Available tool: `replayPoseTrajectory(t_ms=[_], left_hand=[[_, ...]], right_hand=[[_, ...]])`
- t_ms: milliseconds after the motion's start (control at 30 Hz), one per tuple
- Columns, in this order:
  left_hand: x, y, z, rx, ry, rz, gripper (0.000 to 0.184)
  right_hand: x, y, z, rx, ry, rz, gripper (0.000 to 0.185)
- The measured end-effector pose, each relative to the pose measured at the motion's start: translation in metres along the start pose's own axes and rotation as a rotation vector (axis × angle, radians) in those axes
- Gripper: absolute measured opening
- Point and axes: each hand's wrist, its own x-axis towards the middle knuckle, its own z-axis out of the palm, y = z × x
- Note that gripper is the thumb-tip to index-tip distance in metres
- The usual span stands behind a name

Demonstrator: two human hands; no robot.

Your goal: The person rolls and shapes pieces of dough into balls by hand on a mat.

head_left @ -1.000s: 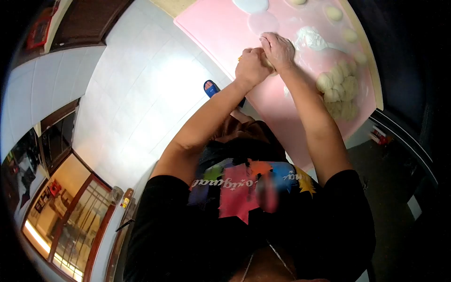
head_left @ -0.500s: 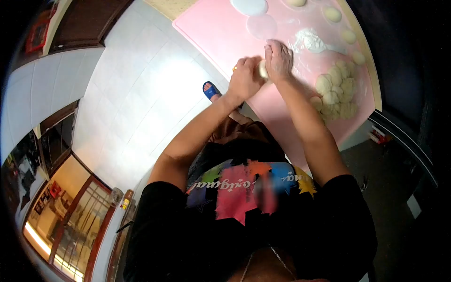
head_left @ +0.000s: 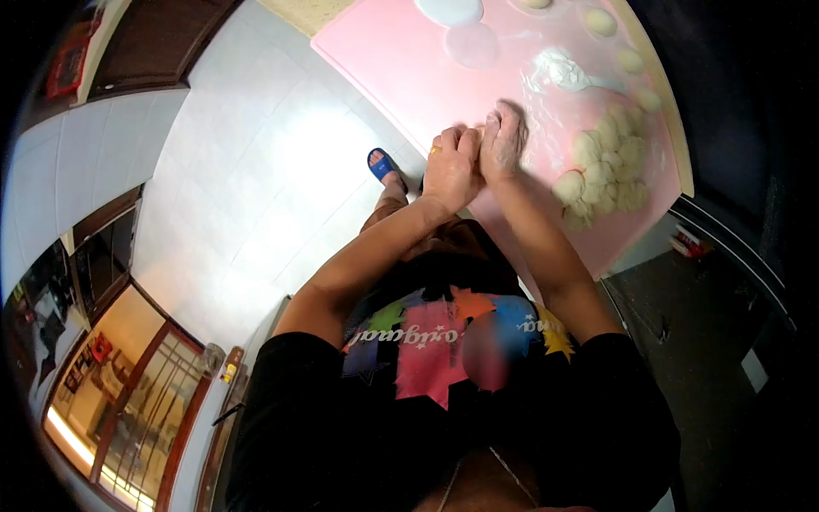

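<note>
My left hand (head_left: pixel 452 166), with a ring on one finger, is curled in against my right hand (head_left: pixel 503 147) over the near edge of the pink mat (head_left: pixel 401 64). Between the palms is a piece of pale dough, almost entirely covered by my fingers now. The right hand's fingers are bent and look dusted with flour. To the right of my hands lies a heap of dough pieces (head_left: pixel 601 166), pressed close together. Beyond them sits a small mound of white flour (head_left: pixel 559 70), with a pale handle-like shape beside it.
Several round dough balls (head_left: pixel 601 22) line the mat's far right side. A white disc (head_left: pixel 450 8) and a translucent disc (head_left: pixel 472 44) lie at the far end. Pale floor tiles (head_left: pixel 264 145) spread to the left, where my foot in a blue slipper (head_left: pixel 380 164) stands.
Both hands have come closer to my body, staying together. The dough showing between them before is now mostly hidden. The right hand's fingers have bent more.
</note>
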Motion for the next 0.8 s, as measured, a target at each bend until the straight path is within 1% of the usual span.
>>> replayPoseTrajectory(t_ms=[33, 67, 100, 133, 167, 200, 233, 267, 300, 333, 367, 400, 433, 467, 500, 533, 567, 600, 633, 667, 700, 733, 767, 800], left_hand=[[0.004, -0.004, -0.007, -0.105, -0.041, 0.006, 0.069], [0.008, -0.007, -0.013, -0.213, -0.083, 0.011, 0.073], [0.016, -0.011, -0.017, -0.275, -0.094, -0.031, 0.074], [0.027, -0.012, -0.020, -0.273, -0.090, -0.033, 0.074], [0.037, -0.013, -0.023, -0.253, -0.105, -0.065, 0.072], [0.047, -0.016, -0.023, -0.231, -0.121, -0.092, 0.070], [0.059, -0.015, -0.020, -0.181, -0.165, -0.127, 0.068], [0.063, -0.013, -0.016, -0.180, -0.167, -0.123, 0.068], [0.068, -0.007, -0.016, -0.153, -0.179, -0.165, 0.068], [0.070, -0.002, -0.015, -0.127, -0.190, -0.207, 0.069], [0.067, 0.000, -0.010, -0.136, -0.141, -0.214, 0.070], [0.063, 0.004, -0.008, -0.137, -0.142, -0.212, 0.070], [0.054, 0.012, -0.009, -0.080, -0.144, -0.215, 0.068], [0.045, 0.019, -0.011, -0.024, -0.146, -0.217, 0.067], [0.032, 0.021, -0.009, 0.006, -0.156, -0.166, 0.066], [0.020, 0.018, -0.002, 0.003, -0.155, -0.165, 0.066], [0.008, 0.012, 0.006, 0.017, -0.086, -0.083, 0.068], [0.000, 0.004, 0.013, 0.035, -0.016, -0.001, 0.070], [-0.003, -0.003, 0.015, -0.004, -0.003, 0.051, 0.074], [-0.001, -0.004, 0.007, -0.002, -0.002, 0.046, 0.074], [0.001, -0.003, -0.005, -0.089, -0.033, 0.011, 0.076], [0.004, -0.004, -0.011, -0.176, -0.060, -0.020, 0.077], [0.012, -0.008, -0.011, -0.183, -0.027, -0.045, 0.069], [0.021, -0.010, -0.012, -0.183, -0.026, -0.051, 0.069]], right_hand=[[0.005, 0.005, 0.004, -0.169, 0.034, -0.167, 0.031], [0.010, 0.009, 0.008, -0.170, 0.028, -0.164, 0.031], [0.023, 0.010, 0.011, -0.160, -0.059, -0.151, 0.029], [0.037, 0.010, 0.014, -0.149, -0.146, -0.139, 0.027], [0.048, 0.010, 0.015, -0.169, -0.196, -0.128, 0.021], [0.056, 0.011, 0.017, -0.166, -0.196, -0.127, 0.021], [0.064, 0.013, 0.019, -0.148, -0.234, -0.186, 0.021], [0.070, 0.015, 0.020, -0.130, -0.271, -0.245, 0.021], [0.076, 0.013, 0.018, -0.130, -0.257, -0.324, 0.022], [0.078, 0.011, 0.015, -0.131, -0.253, -0.322, 0.022], [0.080, 0.007, 0.013, 0.007, -0.318, -0.153, 0.023], [0.081, 0.004, 0.010, 0.143, -0.381, 0.015, 0.024], [0.083, 0.014, 0.010, 0.682, -0.693, 0.620, 0.029], [0.070, 0.019, 0.010, 0.677, -0.693, 0.619, 0.029], [0.051, 0.006, -0.001, 0.445, -0.494, 0.513, 0.029], [0.032, -0.011, -0.012, 0.216, -0.297, 0.404, 0.029], [0.017, -0.036, -0.019, 0.368, -0.152, 0.487, 0.025], [0.000, -0.024, -0.013, 0.226, -0.054, 0.206, 0.021], [-0.005, -0.009, -0.006, 0.096, 0.003, 0.019, 0.022], [-0.003, 0.004, 0.001, -0.032, 0.058, -0.167, 0.023], [0.004, 0.008, 0.003, -0.032, 0.054, -0.164, 0.023], [0.017, 0.009, 0.006, -0.115, 0.015, -0.197, 0.023], [0.030, 0.011, 0.008, -0.197, -0.026, -0.232, 0.024], [0.040, 0.014, 0.010, -0.194, -0.032, -0.233, 0.024]])
